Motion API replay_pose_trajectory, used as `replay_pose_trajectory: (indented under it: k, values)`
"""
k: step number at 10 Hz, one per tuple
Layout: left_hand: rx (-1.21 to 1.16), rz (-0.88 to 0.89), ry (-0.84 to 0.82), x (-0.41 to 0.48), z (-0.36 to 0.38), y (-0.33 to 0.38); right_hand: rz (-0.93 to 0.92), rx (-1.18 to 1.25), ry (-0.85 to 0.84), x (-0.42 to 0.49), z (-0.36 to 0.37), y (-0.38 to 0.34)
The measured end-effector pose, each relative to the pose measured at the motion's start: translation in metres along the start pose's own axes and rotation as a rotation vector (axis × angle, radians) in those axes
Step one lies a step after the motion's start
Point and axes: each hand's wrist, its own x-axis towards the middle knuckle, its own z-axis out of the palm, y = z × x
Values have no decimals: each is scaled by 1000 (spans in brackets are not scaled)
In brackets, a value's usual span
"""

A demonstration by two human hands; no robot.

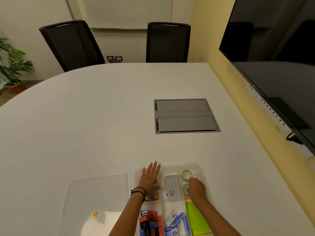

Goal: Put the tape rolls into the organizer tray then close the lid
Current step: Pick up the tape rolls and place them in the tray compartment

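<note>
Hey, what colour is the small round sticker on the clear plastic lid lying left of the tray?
Orange-gold, on the clear plastic lid; the small round sticker shows in the head view.

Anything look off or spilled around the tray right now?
Nothing stands out. Both tape rolls sit in the organizer tray by the right hand; the left hand rests flat on it. The lid lies flat alongside.

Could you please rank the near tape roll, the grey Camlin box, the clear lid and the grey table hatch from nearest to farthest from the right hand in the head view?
From the right hand:
1. Near tape roll, under its fingertips in the tray's right compartment.
2. Grey Camlin box, just left, middle compartment.
3. Clear lid, left of the tray on the table.
4. Grey table hatch, farther back on the table.
</note>
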Motion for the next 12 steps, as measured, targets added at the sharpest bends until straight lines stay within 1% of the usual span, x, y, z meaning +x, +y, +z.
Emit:
replay_pose_trajectory:
  k: [1,4,5,6,7,12]
  values:
    - [-1,0,-1,0,1,-1,-41,24,6,-3,-7,-1]
    - [19,1,-1,1,2,-3,-35,58,3,-4,-12,0]
    - [16,4,-1,1,2,-2,-36,50,-29,-4,-14,-2]
    - [21,2,-2,1,2,-2,-80,-43,-17,-2,-15,-1]
    - [23,2,-4,1,2,-2,-24,67,-7,-2,-15,0]
    - [28,3,1,2,3,-2,-35,-4,-44,1,-16,4]
